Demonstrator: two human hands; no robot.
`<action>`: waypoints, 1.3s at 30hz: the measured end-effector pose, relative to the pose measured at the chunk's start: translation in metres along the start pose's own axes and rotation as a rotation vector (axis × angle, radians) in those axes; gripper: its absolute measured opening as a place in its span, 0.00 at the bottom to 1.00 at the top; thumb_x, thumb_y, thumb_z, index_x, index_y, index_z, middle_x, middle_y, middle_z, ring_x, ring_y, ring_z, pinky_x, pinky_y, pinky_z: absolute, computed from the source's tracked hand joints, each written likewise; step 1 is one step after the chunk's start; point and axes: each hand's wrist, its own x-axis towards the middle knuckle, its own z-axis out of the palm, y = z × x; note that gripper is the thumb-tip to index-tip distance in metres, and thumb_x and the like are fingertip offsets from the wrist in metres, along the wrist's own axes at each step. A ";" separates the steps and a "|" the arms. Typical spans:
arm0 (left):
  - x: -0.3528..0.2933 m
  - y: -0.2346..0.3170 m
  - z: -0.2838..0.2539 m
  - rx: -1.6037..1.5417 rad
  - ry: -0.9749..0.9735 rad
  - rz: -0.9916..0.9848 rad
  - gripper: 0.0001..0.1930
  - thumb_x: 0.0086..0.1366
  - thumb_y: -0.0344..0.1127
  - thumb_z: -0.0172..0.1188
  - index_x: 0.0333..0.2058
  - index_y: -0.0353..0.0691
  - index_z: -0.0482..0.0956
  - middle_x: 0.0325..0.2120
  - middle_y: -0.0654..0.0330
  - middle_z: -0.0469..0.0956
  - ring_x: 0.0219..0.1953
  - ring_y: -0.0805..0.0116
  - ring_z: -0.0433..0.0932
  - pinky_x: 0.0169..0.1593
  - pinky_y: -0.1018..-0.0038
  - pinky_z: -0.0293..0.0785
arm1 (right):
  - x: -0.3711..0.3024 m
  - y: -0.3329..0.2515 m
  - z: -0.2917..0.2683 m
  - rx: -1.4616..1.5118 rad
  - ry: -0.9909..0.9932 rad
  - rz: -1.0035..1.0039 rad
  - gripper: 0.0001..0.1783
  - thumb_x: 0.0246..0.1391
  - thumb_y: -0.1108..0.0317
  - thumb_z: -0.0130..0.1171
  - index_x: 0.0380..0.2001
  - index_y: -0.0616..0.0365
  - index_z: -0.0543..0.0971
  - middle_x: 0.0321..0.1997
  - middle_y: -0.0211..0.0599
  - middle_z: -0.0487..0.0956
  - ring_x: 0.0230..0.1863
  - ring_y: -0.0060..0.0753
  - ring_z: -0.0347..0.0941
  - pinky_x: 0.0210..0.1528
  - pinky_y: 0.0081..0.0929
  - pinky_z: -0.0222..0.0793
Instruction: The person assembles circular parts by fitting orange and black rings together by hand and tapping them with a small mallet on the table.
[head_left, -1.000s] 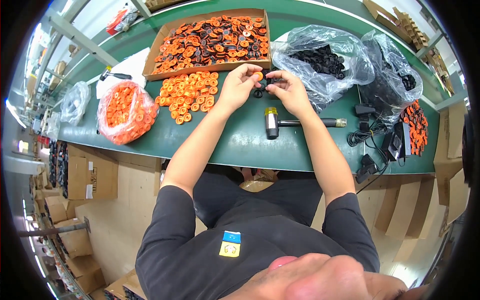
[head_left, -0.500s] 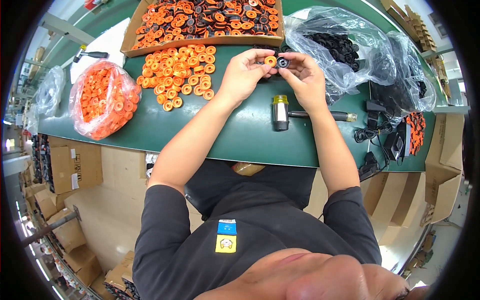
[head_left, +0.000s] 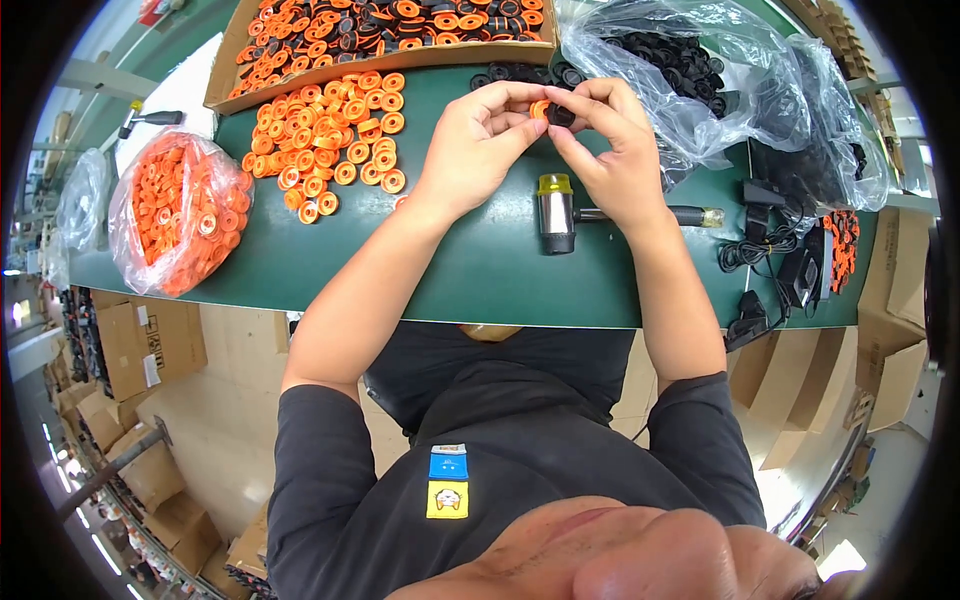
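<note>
My left hand (head_left: 475,150) pinches a small round orange cap (head_left: 539,109) between thumb and fingertips. A small round black part (head_left: 561,116) is in the fingers of my right hand (head_left: 618,145). The two pieces touch, edges toward each other, raised above the green table (head_left: 460,270); whether they are joined I cannot tell. Just beyond my hands lie several black round parts (head_left: 515,73). To the left spreads a loose pile of orange caps (head_left: 325,130). A mallet (head_left: 556,220) with a yellow-and-black head lies beneath my right wrist, its handle pointing right.
At the back stands a cardboard tray (head_left: 390,62) of orange-and-black pieces. A clear bag of orange caps (head_left: 180,210) sits at left, near a small hammer (head_left: 152,118). Back right is a plastic bag (head_left: 700,140) holding black parts. Black cables (head_left: 745,250) lie by the right edge.
The orange cap and the black part, held side by side before, are now brought together, and the black part has been turned. The whole view has shifted slightly.
</note>
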 end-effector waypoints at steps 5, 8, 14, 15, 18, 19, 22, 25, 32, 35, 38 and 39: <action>0.001 -0.003 0.000 -0.034 -0.009 0.016 0.17 0.66 0.23 0.60 0.53 0.29 0.75 0.45 0.56 0.80 0.48 0.71 0.79 0.55 0.74 0.76 | -0.002 0.002 -0.002 -0.002 -0.018 0.031 0.23 0.46 0.79 0.69 0.49 0.57 0.82 0.42 0.37 0.74 0.34 0.28 0.77 0.40 0.24 0.75; 0.001 -0.007 -0.001 -0.023 -0.006 0.024 0.17 0.66 0.22 0.59 0.54 0.29 0.75 0.46 0.55 0.80 0.48 0.71 0.79 0.56 0.74 0.76 | -0.001 0.003 -0.002 -0.026 -0.040 0.008 0.23 0.46 0.78 0.70 0.48 0.59 0.82 0.42 0.38 0.75 0.33 0.29 0.77 0.39 0.24 0.75; 0.001 -0.008 0.000 0.013 0.014 0.005 0.17 0.67 0.22 0.58 0.54 0.28 0.75 0.46 0.54 0.81 0.49 0.70 0.79 0.56 0.73 0.76 | 0.000 0.001 -0.002 0.003 -0.002 0.016 0.20 0.45 0.77 0.70 0.45 0.60 0.82 0.42 0.38 0.78 0.33 0.30 0.78 0.38 0.25 0.76; 0.001 -0.007 0.000 0.015 0.012 0.006 0.17 0.67 0.22 0.58 0.54 0.28 0.75 0.46 0.54 0.81 0.49 0.70 0.79 0.56 0.73 0.76 | 0.000 0.001 -0.002 0.004 0.001 0.016 0.20 0.45 0.77 0.70 0.45 0.60 0.82 0.42 0.38 0.78 0.33 0.30 0.78 0.38 0.25 0.76; 0.001 -0.006 0.001 0.006 -0.009 0.017 0.17 0.67 0.22 0.58 0.54 0.28 0.75 0.46 0.55 0.81 0.48 0.71 0.79 0.56 0.74 0.76 | 0.000 0.002 -0.002 -0.009 -0.006 -0.002 0.20 0.45 0.77 0.70 0.45 0.60 0.82 0.41 0.38 0.79 0.33 0.31 0.78 0.38 0.25 0.76; 0.000 -0.004 0.001 0.020 -0.008 0.010 0.17 0.66 0.21 0.58 0.54 0.28 0.75 0.46 0.55 0.80 0.48 0.71 0.79 0.56 0.74 0.76 | 0.000 0.002 -0.003 -0.017 -0.009 -0.002 0.20 0.45 0.77 0.70 0.45 0.60 0.82 0.41 0.39 0.79 0.34 0.31 0.78 0.38 0.25 0.76; 0.000 -0.004 0.002 0.035 -0.005 -0.003 0.17 0.66 0.21 0.57 0.54 0.28 0.75 0.46 0.55 0.80 0.48 0.71 0.79 0.56 0.74 0.76 | 0.000 -0.001 -0.004 -0.031 -0.014 -0.014 0.19 0.45 0.77 0.70 0.44 0.60 0.82 0.42 0.39 0.79 0.35 0.32 0.78 0.39 0.26 0.76; -0.001 -0.006 0.000 0.045 0.000 -0.012 0.17 0.67 0.21 0.57 0.54 0.28 0.75 0.46 0.56 0.80 0.48 0.71 0.79 0.56 0.74 0.76 | 0.001 -0.003 -0.004 -0.040 -0.022 -0.010 0.18 0.45 0.77 0.70 0.43 0.60 0.82 0.41 0.39 0.79 0.36 0.33 0.79 0.39 0.26 0.76; -0.003 -0.002 0.004 0.020 0.002 -0.011 0.17 0.68 0.21 0.54 0.54 0.28 0.75 0.46 0.56 0.79 0.46 0.72 0.79 0.54 0.75 0.77 | -0.001 -0.002 -0.003 -0.060 -0.022 0.006 0.18 0.45 0.76 0.70 0.43 0.59 0.83 0.41 0.39 0.79 0.40 0.37 0.79 0.41 0.29 0.76; -0.004 -0.004 0.005 -0.016 0.005 -0.006 0.17 0.68 0.21 0.54 0.55 0.28 0.75 0.45 0.56 0.79 0.45 0.72 0.79 0.53 0.74 0.77 | -0.002 -0.001 -0.002 -0.088 -0.022 -0.004 0.18 0.44 0.75 0.70 0.43 0.58 0.83 0.41 0.39 0.79 0.41 0.39 0.78 0.42 0.30 0.76; -0.003 -0.006 0.006 -0.019 0.019 -0.011 0.17 0.68 0.22 0.54 0.55 0.28 0.74 0.45 0.56 0.79 0.45 0.72 0.79 0.53 0.74 0.77 | -0.002 -0.002 -0.003 -0.086 -0.028 0.010 0.18 0.44 0.75 0.71 0.42 0.57 0.83 0.40 0.37 0.78 0.41 0.40 0.78 0.42 0.30 0.76; -0.003 -0.006 0.006 -0.018 0.015 -0.012 0.17 0.68 0.22 0.54 0.55 0.28 0.74 0.45 0.56 0.79 0.45 0.72 0.79 0.53 0.74 0.77 | -0.002 -0.002 -0.003 -0.088 -0.025 0.012 0.18 0.44 0.75 0.71 0.42 0.57 0.83 0.40 0.37 0.78 0.41 0.40 0.78 0.42 0.30 0.76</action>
